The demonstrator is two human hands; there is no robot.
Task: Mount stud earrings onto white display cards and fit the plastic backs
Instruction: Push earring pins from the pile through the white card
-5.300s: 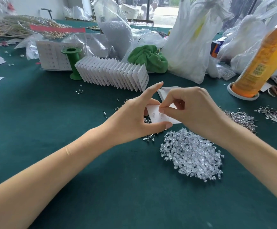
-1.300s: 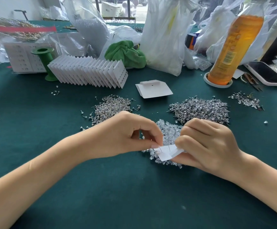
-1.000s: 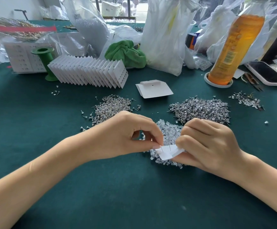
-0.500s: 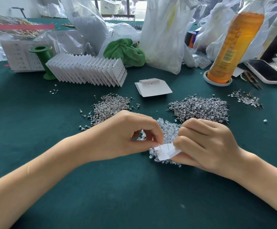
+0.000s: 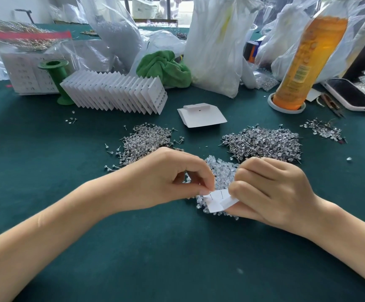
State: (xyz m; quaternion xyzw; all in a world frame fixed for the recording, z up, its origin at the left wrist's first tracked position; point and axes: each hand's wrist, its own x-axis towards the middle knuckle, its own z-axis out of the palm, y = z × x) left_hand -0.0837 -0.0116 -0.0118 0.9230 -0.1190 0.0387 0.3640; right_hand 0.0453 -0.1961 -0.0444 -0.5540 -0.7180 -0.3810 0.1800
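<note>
Centrally, the right hand (image 5: pixel 271 192) grips a white display card (image 5: pixel 217 200) while the left hand (image 5: pixel 168 179) pinches at one post; the orange bottle (image 5: pixel 308 55) label near the tabletop's far right edge is unreadable.

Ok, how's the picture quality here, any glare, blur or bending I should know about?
Head view: soft, even daylight, shadows faint; the windows at the top blow out white. Wide-angle bending tilts the orange bottle and stretches the forearms at the edges. The white card and both hands are sharp; the stud posts on the card are thin but visible.
</note>
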